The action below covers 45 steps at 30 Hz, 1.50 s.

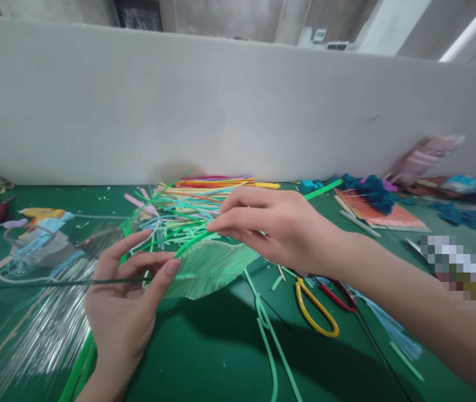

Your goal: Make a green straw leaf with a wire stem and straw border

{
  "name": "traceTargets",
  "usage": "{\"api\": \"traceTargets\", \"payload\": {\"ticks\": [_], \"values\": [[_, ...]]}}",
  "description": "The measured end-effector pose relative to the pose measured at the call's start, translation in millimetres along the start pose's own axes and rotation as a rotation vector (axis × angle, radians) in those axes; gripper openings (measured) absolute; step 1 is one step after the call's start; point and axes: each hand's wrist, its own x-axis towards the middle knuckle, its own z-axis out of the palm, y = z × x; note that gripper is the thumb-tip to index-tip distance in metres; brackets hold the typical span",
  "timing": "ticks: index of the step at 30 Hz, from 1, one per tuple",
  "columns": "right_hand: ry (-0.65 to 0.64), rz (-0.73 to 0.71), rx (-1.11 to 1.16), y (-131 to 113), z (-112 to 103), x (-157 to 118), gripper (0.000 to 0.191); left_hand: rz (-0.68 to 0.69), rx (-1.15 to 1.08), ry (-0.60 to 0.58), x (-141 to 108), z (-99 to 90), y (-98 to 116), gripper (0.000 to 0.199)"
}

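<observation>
My left hand (pixel 120 307) pinches the base of a pale green fuzzy leaf (pixel 221 268) between thumb and fingers. A thin dark wire stem (pixel 70 283) runs from that grip out to the left. Along the leaf's upper edge lies a bright green chenille strip (pixel 193 241), one end at my left fingertips. My right hand (pixel 279 223) is closed over this strip, fingers bent and pinching it above the leaf. A bright green end (pixel 325 188) shows beyond my right hand; whether it is the same strip is hidden. Below the leaf, light green strips (pixel 265 329) lie on the table.
Coloured chenille stems (pixel 212 192) are heaped behind my hands. A yellow looped handle (pixel 317 312) and a red handle (pixel 340 296) lie under my right forearm. At left are a glue gun (pixel 43 215) and a clear bundle of silvery wires (pixel 53 324). A white partition (pixel 238 111) stands behind.
</observation>
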Motion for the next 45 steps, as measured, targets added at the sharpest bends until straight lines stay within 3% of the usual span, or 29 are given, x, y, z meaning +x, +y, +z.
{"api": "traceTargets", "payload": {"ticks": [14, 25, 38, 45], "values": [[0.078, 0.019, 0.061, 1.9, 20.2, -11.4, 0.021, 0.023, 0.017, 0.018, 1.5, -0.1, -4.3, 0.047], [0.201, 0.066, 0.093, 3.5, 20.7, -23.2, 0.02, -0.031, -0.032, 0.03, 1.6, -1.6, -5.2, 0.045], [0.19, -0.007, 0.065, 5.1, 31.2, -25.7, 0.023, -0.066, -0.16, 0.053, 8.6, -2.3, -9.5, 0.044], [0.167, 0.028, 0.069, 7.9, 32.8, -25.1, 0.026, -0.075, -0.17, 0.062, 9.5, -2.3, -7.6, 0.046]]}}
